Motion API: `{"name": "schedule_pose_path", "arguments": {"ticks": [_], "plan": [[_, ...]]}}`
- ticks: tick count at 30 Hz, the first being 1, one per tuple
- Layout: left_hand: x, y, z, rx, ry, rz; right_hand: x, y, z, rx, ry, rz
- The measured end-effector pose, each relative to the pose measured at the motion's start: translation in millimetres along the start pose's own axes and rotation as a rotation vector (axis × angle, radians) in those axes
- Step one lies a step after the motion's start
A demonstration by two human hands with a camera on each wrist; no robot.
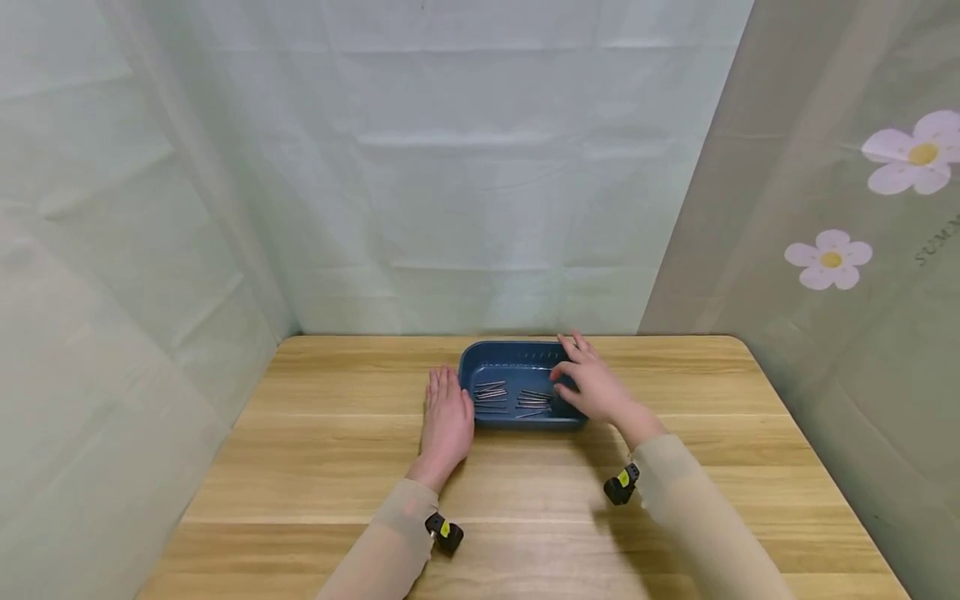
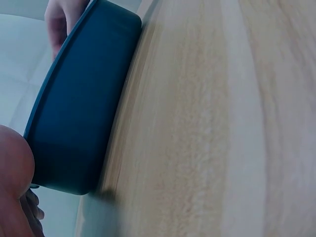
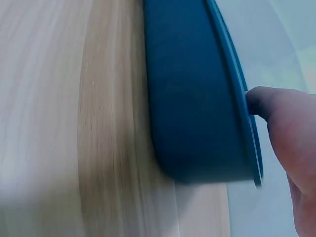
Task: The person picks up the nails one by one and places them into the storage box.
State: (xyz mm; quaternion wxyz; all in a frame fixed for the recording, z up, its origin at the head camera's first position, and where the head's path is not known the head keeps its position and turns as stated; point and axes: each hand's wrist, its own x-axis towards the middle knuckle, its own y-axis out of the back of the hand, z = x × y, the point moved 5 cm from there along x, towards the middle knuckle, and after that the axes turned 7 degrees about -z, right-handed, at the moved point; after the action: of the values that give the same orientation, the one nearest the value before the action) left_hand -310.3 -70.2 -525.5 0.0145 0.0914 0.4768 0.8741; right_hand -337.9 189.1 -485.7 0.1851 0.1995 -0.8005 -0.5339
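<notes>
A dark blue plastic tray (image 1: 474, 360) stands at the far middle of the wooden table (image 1: 315, 450), holding several thin dark metal pins (image 1: 517, 398). My left hand (image 1: 447, 415) lies flat on the table, fingers straight, beside the tray's left wall (image 2: 79, 113). My right hand (image 1: 592, 382) rests over the tray's right rim with fingers spread and relaxed, the thumb (image 3: 269, 101) lying on the rim (image 3: 237, 84). Nothing is gripped in either hand. The wrist views show only the tray's outer walls.
Pale green fabric curtains (image 1: 480, 167) close in the table at the back and both sides; the right one carries flower prints (image 1: 828, 258). Bare wood stretches to the left, right and front of the tray. Small black wrist cameras (image 1: 444, 532) sit on both forearms.
</notes>
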Motion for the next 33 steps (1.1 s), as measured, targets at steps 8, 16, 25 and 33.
{"name": "schedule_pose_path", "arguments": {"ticks": [8, 16, 25, 33], "plan": [[0.6, -2.0, -2.4, -0.005, 0.011, -0.006, -31.4, 12.8, 25.4, 0.092, -0.028, 0.057], [3.1, -4.2, 1.1, -0.006, 0.005, 0.003, -70.6, 22.0, 55.9, 0.129, -0.101, 0.094], [2.6, -7.0, 6.2, 0.003, 0.005, 0.010, -108.1, 24.5, 72.5, 0.048, -0.136, 0.100], [4.2, -7.2, 6.5, -0.006, 0.000, 0.021, -138.3, 15.7, 80.1, -0.043, -0.403, 0.077]]}}
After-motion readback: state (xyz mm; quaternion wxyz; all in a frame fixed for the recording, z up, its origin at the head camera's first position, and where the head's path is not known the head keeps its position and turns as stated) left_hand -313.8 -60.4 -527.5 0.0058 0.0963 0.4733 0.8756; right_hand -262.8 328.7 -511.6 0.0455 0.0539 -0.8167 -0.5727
